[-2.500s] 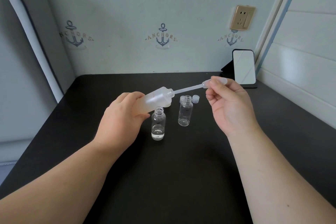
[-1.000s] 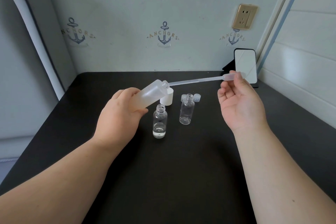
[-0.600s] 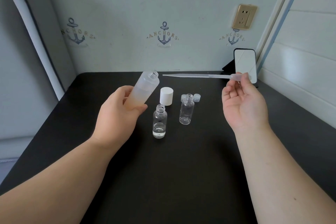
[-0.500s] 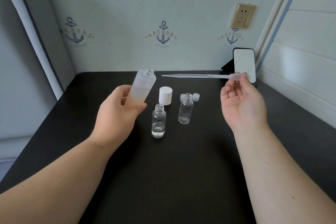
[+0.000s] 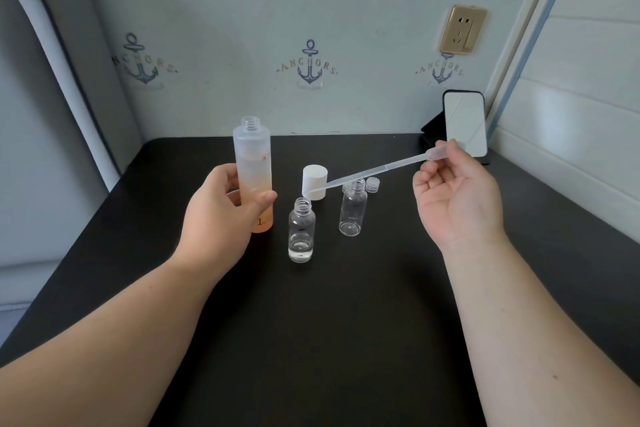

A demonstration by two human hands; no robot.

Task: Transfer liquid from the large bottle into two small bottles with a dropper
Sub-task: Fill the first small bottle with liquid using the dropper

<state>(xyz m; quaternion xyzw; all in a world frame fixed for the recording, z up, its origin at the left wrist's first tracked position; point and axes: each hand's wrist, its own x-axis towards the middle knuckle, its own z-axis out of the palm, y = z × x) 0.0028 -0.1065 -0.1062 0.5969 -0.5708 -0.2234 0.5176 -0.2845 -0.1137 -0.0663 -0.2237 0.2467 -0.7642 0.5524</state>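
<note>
My right grip (image 5: 457, 198) pinches the bulb of the dropper (image 5: 374, 173) and my left grip (image 5: 221, 215) wraps the upright large bottle (image 5: 252, 170) on the bench (image 5: 346, 322), so I judge the next move is lowering the tip, which hangs above and behind the near small bottle (image 5: 301, 234), into its mouth.

Two bare forearms, no sleeves, left grip (image 5: 225, 215), right grip (image 5: 457, 198), both ungloved

a black worktop (image 5: 329, 340) carries two small clear bottles: the nearer small bottle (image 5: 301, 234) upright with a little clear liquid at its bottom, the farther small bottle (image 5: 353, 208) just behind and to its right. a white cap (image 5: 314, 182) stands behind them, two tiny clear caps (image 5: 372, 184) beside it, and a mirror on a stand (image 5: 464, 124) at the far right corner.
</note>
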